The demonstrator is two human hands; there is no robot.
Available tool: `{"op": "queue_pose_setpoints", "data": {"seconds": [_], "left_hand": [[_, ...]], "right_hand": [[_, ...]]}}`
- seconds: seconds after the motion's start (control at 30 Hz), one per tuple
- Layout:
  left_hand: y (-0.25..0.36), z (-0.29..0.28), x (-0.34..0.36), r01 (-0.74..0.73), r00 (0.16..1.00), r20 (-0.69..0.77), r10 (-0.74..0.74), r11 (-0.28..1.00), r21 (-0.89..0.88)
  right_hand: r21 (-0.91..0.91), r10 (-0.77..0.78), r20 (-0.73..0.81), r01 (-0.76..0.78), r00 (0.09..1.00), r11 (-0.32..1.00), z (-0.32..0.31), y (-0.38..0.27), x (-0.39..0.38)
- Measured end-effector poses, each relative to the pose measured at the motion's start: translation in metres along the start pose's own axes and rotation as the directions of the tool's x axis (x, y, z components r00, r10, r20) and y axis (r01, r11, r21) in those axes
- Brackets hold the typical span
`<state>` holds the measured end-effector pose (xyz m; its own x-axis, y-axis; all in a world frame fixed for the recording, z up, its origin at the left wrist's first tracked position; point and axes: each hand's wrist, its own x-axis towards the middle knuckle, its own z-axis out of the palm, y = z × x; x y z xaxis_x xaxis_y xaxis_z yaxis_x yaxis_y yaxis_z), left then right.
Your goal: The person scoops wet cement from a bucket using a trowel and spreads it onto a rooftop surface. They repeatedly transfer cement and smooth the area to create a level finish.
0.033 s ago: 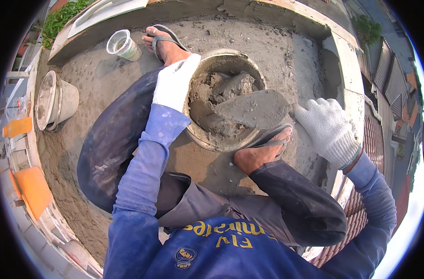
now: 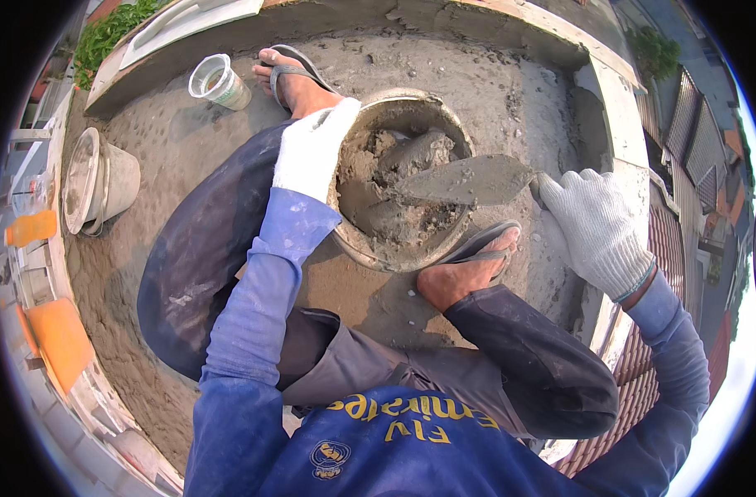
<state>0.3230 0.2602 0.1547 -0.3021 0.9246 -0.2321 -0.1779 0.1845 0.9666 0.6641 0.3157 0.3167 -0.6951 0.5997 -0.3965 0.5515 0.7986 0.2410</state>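
While lumpy grey mortar (image 2: 415, 153) sits in the round bucket (image 2: 363, 257), a mortar-smeared trowel (image 2: 473, 180) spans its right side — right hand (image 2: 591, 222) clamped on it, left hand (image 2: 313, 153) at the bucket, finger closure unclear.

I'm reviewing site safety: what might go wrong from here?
The mortar-coated trowel in the right hand spans the rim of the bucket, so drips might fall outside. The right foot, in an open sandal beside the bucket, could get splashed. The bucket might also tip if the left hand, at its rim, pressed hard.
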Motion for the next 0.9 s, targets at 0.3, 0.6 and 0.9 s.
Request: {"op": "queue_pose_setpoints", "data": {"seconds": [0.3,0.6,0.9], "left_hand": [[0.008,0.028,-0.014,-0.152,0.986,-0.027,0.163,0.958,0.243],[0.011,0.019,-0.023,-0.292,0.938,-0.074,0.339,0.887,0.358],[0.006,0.005,-0.021,-0.585,0.726,0.135,0.674,0.503,0.637]], "right_hand": [[0.421,0.191,0.129,-0.228,0.973,0.878,0.06,-0.014,0.042],[0.728,-0.235,0.286,-0.051,0.929,0.684,0.072,-0.078,0.062],[0.533,0.058,-0.03,-0.033,0.998,0.845,0.052,-0.074,0.026]]}}
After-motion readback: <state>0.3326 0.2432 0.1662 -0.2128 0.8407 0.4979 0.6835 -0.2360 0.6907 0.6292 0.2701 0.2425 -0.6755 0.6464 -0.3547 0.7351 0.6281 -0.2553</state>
